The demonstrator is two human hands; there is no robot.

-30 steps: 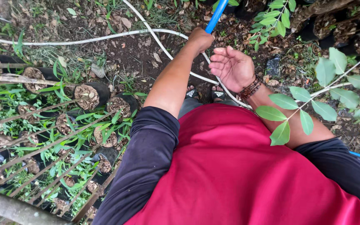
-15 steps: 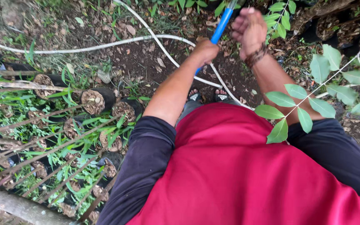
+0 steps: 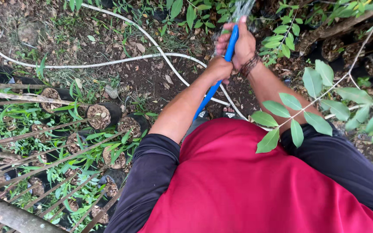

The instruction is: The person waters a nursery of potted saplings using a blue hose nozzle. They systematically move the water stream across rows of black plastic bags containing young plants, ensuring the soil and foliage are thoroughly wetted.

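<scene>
Your left hand [image 3: 219,69] is closed around the blue hose [image 3: 221,69], lower on it. Your right hand [image 3: 240,45] wraps its fingers around the hose near its upper end, where water [image 3: 242,8] seems to spray out, though it is blurry. A white hose [image 3: 121,62] lies on the ground left of the blue hose.

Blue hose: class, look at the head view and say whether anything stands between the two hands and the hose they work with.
Nothing does. The left hand grips the blue hose lower down, and the right hand closes round it near the tip, where water sprays out. A leafy twig hangs nearer the camera, clear of both hands.
</scene>
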